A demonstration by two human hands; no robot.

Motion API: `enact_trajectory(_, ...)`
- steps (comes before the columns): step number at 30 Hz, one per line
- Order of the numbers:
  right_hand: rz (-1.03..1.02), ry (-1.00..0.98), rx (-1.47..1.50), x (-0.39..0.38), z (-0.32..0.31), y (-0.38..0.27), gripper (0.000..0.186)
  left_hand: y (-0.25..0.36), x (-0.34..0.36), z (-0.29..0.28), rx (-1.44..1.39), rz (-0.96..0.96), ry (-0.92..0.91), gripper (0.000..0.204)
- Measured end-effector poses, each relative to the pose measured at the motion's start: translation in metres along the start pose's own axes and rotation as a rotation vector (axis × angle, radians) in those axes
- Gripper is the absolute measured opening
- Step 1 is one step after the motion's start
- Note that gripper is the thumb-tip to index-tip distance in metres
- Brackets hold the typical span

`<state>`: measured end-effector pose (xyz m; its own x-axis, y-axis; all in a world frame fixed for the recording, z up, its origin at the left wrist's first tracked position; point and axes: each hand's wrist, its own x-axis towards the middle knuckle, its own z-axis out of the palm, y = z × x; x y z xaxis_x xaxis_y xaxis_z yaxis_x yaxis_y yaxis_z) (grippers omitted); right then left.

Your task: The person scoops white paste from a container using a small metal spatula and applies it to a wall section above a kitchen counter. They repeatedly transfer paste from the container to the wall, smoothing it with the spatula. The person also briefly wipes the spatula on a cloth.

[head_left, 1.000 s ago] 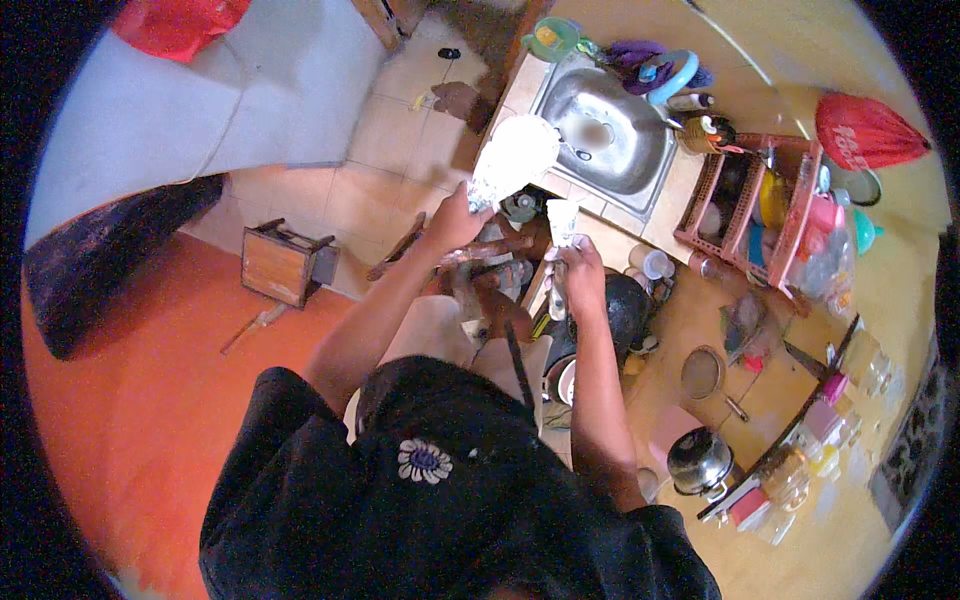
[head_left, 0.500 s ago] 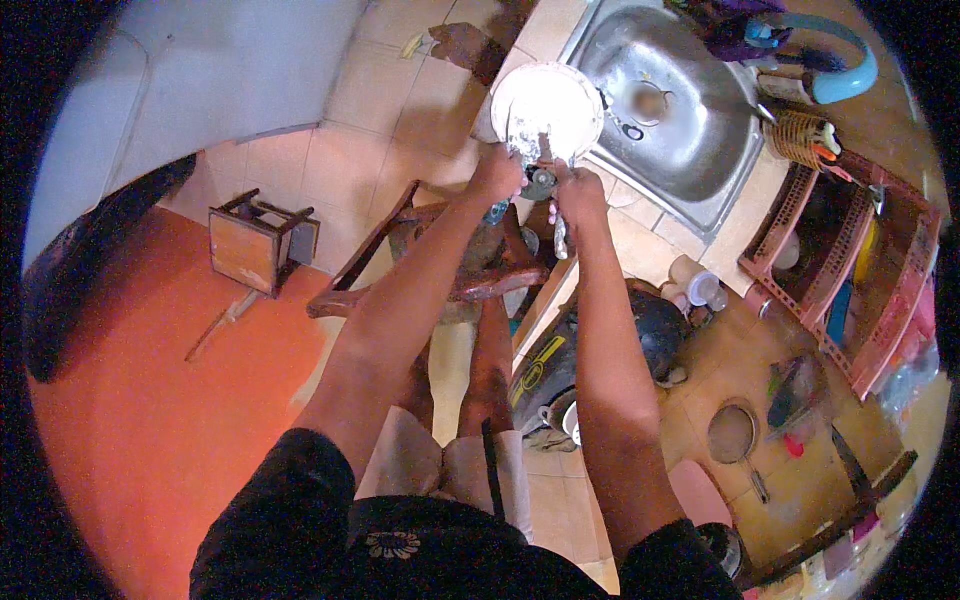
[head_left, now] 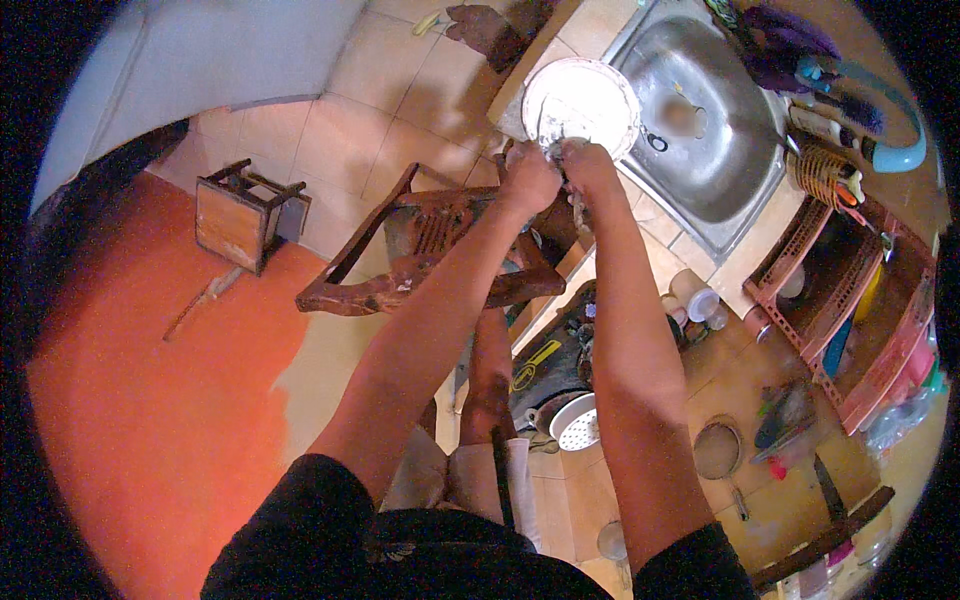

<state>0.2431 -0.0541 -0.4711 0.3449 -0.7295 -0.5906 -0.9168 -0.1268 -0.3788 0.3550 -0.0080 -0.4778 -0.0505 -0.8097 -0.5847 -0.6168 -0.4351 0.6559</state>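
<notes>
Apparently our left hand (head_left: pixel 533 178) grips the round white dish (head_left: pixel 596 103) by its rim | our right hand (head_left: pixel 592 170) clasps a pale handle (head_left: pixel 579 212) | slackening, we could drop the dish

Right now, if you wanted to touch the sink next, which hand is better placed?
Probably the right hand: it's on the sink side, while the left hand is farther away. Both are at the near edge of the white round thing, though.

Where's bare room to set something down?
Bare: orange floor between the thin stick and left sleeve; tiled counter beyond the white dish, left of the sink. Crowded: sink's right side, with bottle and woven basket.
</notes>
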Motion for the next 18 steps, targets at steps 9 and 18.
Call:
enact_trajectory(9,0.141,-0.175,0.016,0.026,-0.03,-0.001,0.027,-0.013,0.012,0.024,-0.165,-0.081,0.131,0.037)
enact_trajectory(18,0.246,-0.117,0.047,0.006,-0.013,-0.016,0.032,-0.017,0.012,0.031,-0.191,-0.09,0.131,0.046)
